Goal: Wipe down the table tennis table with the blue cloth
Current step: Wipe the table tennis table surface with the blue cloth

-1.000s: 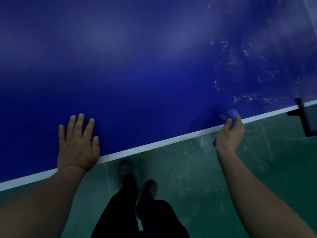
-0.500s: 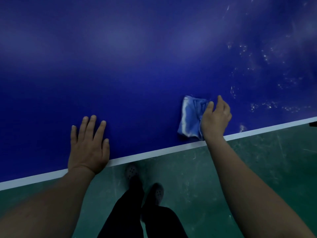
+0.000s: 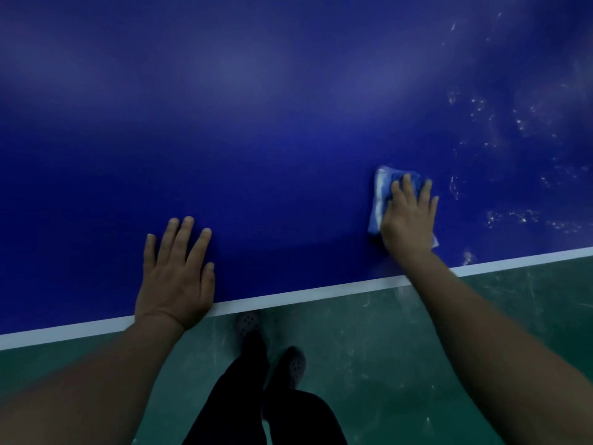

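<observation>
Head view: cloth pinned flat, specks lie to the right

Right hand (image 3: 409, 216) presses the blue cloth (image 3: 383, 194) flat under straight, spread fingers, its long axis running away from the table edge (image 3: 288, 298). White specks (image 3: 513, 216) lie just right of that hand and beyond it. Left hand (image 3: 176, 271), spread, braces on the table tennis table (image 3: 256, 139). Half a second ago the cloth lay beside the curled right hand; now the hand covers it.

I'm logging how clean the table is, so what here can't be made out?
- Head view: most of the blue cloth lies under the right hand.
- Table top runs past the frame edges.
- White specks are too small to identify.
- Left hand covers its patch.
</observation>
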A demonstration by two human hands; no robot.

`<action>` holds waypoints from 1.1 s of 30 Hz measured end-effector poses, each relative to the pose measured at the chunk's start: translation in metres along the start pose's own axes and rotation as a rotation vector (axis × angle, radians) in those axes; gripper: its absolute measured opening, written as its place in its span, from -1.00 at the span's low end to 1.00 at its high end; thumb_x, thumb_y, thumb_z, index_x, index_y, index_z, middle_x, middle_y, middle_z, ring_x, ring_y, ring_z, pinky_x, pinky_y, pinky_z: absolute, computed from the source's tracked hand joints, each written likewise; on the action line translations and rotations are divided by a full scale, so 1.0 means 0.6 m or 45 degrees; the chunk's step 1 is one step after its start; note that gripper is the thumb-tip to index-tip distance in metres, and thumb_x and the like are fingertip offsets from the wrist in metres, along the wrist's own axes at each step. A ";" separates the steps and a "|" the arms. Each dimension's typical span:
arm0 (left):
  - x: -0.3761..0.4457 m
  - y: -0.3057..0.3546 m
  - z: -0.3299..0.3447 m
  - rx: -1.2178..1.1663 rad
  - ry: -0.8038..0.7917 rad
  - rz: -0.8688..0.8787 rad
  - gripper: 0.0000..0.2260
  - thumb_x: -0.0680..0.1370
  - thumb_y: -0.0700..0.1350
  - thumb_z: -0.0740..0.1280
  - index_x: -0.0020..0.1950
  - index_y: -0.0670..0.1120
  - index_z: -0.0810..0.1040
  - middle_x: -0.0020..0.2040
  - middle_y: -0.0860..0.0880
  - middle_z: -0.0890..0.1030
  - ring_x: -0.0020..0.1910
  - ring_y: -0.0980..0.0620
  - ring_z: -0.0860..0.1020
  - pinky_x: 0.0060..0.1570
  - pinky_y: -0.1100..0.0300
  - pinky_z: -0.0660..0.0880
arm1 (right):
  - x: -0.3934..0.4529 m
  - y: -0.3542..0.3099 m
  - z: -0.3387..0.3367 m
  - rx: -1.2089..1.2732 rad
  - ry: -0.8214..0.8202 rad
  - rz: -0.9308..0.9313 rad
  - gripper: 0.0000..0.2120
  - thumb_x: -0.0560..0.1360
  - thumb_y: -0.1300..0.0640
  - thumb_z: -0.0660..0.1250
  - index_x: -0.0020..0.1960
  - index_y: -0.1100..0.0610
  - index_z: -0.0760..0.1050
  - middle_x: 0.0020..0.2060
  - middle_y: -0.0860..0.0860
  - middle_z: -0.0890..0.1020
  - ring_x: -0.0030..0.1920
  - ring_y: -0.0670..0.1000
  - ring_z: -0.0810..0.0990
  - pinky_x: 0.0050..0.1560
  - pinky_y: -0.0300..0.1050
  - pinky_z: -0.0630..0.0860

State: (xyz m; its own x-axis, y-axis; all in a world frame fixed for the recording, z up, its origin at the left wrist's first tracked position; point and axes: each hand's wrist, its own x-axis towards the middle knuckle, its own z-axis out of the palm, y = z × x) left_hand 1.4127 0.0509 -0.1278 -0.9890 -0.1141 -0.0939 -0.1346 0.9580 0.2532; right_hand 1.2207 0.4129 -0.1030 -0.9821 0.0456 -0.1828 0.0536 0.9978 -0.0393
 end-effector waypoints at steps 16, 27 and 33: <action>0.001 0.003 0.002 0.029 0.042 0.031 -0.46 0.62 0.05 0.03 0.55 -0.14 0.32 0.59 -0.21 0.23 0.60 -0.21 0.12 0.51 -0.32 0.03 | 0.153 -0.145 0.006 -0.115 0.001 -0.422 -0.48 0.65 0.03 -0.07 0.59 0.05 0.21 0.61 0.04 0.11 0.58 0.30 0.04 0.50 0.19 0.00; 0.001 -0.002 0.005 0.010 0.042 0.033 -0.47 0.62 0.05 0.03 0.54 -0.13 0.31 0.58 -0.21 0.24 0.59 -0.20 0.13 0.53 -0.26 -0.03 | -0.055 -0.136 0.013 -0.345 -0.267 -2.115 -0.47 0.61 -0.08 0.09 0.57 -0.09 0.20 0.59 -0.06 0.13 0.61 0.18 -0.05 0.58 0.18 -0.10; 0.000 -0.004 0.002 0.005 0.005 0.021 -0.47 0.63 0.06 0.01 0.55 -0.13 0.30 0.59 -0.20 0.23 0.60 -0.19 0.11 0.52 -0.29 0.01 | 0.050 -0.181 0.002 0.017 0.015 -0.902 -0.47 0.54 0.01 0.06 0.49 -0.02 0.38 0.53 0.09 0.33 0.47 0.37 0.27 0.42 0.41 0.21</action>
State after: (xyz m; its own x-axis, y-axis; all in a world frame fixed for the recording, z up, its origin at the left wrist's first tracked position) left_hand 1.4129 0.0490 -0.1293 -0.9914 -0.0991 -0.0860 -0.1178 0.9609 0.2508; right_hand 1.1859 0.3056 -0.1052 -0.7835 -0.6135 -0.0985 -0.5966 0.7871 -0.1568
